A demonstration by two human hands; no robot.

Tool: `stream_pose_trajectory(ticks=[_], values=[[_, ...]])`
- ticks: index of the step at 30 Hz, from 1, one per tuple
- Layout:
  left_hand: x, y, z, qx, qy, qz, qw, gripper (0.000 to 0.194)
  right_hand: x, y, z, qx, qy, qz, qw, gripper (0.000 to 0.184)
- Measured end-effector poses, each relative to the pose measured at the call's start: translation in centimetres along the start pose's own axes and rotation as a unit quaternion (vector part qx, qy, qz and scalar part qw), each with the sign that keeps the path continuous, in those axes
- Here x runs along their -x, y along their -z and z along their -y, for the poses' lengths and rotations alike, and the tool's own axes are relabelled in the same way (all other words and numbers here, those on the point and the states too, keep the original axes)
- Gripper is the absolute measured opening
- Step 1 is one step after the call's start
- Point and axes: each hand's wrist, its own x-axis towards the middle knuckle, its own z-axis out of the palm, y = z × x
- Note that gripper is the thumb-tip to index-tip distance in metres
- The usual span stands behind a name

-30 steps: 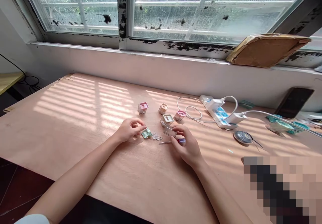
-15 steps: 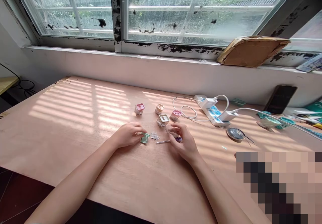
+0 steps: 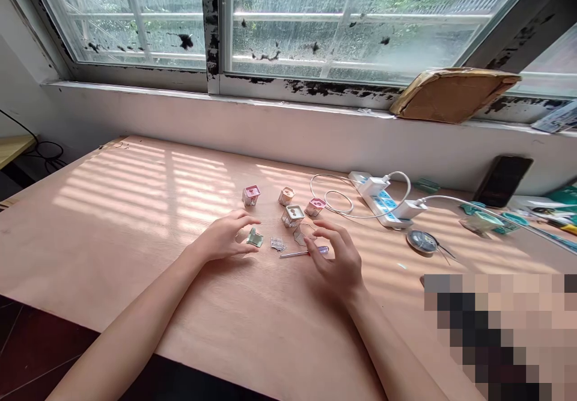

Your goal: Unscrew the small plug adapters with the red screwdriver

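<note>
Both hands have opened and come off the parts they were working. The left hand (image 3: 223, 237) has drawn back from a small green-and-clear plastic piece (image 3: 255, 238), and the right hand (image 3: 336, 258) has let go of a clear plastic frame (image 3: 300, 236), which now lies on the table. Neither hand grips anything.

The pale plywood table (image 3: 103, 238) carries a white power strip (image 3: 381, 207) to the right. Nearer the hands stand four small square plastic boxes: one pink-topped (image 3: 251, 195), one peach-topped (image 3: 286, 196), one pink-topped (image 3: 315, 207) and one beige-topped with two round holes (image 3: 293, 216). What they contain is too small to tell.

The green piece lies just beside the left hand. A tiny clear ridged piece (image 3: 277, 244) sits between the hands, and the right hand curves close above a slim steel screwdriver with a purple handle (image 3: 322, 249).
</note>
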Motion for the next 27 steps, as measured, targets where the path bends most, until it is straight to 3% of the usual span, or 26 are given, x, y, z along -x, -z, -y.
stream_pose_trajectory(ticks=[2,4,7,10,13,18,24,27], values=[[-0.1,-0.2,0.0,-0.023,-0.005,0.023,0.999,0.056,0.0,-0.2,1.0,-0.01,0.052,0.039,0.998,0.008],[-0.3,-0.5,-0.1,-0.045,0.002,0.039,0.998,0.048,0.0,-0.6,1.6,-0.017,0.086,0.099,0.991,0.014],[-0.4,-0.8,-0.4,-0.056,0.008,0.04,0.998,0.039,0.0,-1.2,1.9,-0.008,0.105,0.175,0.979,0.026],[-0.4,-0.8,-0.6,-0.054,0.009,0.042,0.998,0.043,0.2,-1.7,1.7,0.013,0.112,0.212,0.971,0.033],[-0.3,-0.8,-0.6,-0.045,-0.01,0.041,0.998,0.05,0.4,-2.1,1.7,0.052,0.105,0.232,0.966,0.036],[-0.3,-1.3,-0.5,-0.033,-0.025,0.036,0.999,0.034,0.6,-2.2,1.9,0.077,0.105,0.256,0.958,0.031],[-0.5,-1.6,-0.9,-0.035,-0.017,0.034,0.999,0.031,0.4,-2.0,1.9,0.05,0.096,0.24,0.965,0.029],[-0.5,-1.4,-1.1,-0.042,-0.022,0.044,0.998,0.033,0.3,-1.9,1.9,0.023,0.105,0.2,0.974,0.028]])
